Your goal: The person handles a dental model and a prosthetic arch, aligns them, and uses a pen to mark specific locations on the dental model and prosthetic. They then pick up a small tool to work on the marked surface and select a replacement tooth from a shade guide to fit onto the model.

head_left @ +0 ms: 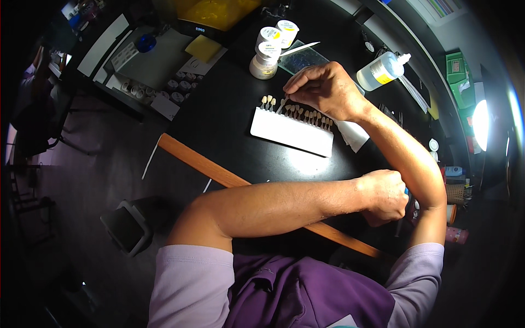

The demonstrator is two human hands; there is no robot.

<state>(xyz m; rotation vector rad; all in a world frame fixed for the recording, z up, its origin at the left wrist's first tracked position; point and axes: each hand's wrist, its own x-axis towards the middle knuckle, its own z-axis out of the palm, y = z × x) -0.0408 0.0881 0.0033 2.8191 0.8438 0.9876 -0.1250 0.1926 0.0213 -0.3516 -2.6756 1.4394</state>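
A white shade guide holder [292,134] lies on the black table, its row of tooth-coloured shade tabs [309,116] standing along the far edge. Over that row, my right hand [328,90] pinches one shade tab [282,104] between thumb and fingers, its lower end at the holder. My left hand [385,195] is closed in a fist beside my right forearm, with a bit of blue showing past the knuckles. What it grips is hidden. Beneath the right wrist lies a white tissue [353,134].
Several white-lidded jars [268,52] stand behind the holder, next to a glass slab [304,59] with a white spatula across it. A clear squeeze bottle [381,71] is at the far right. Wooden edging [202,163] runs along the table's front; a grey bin [127,227] stands on the floor.
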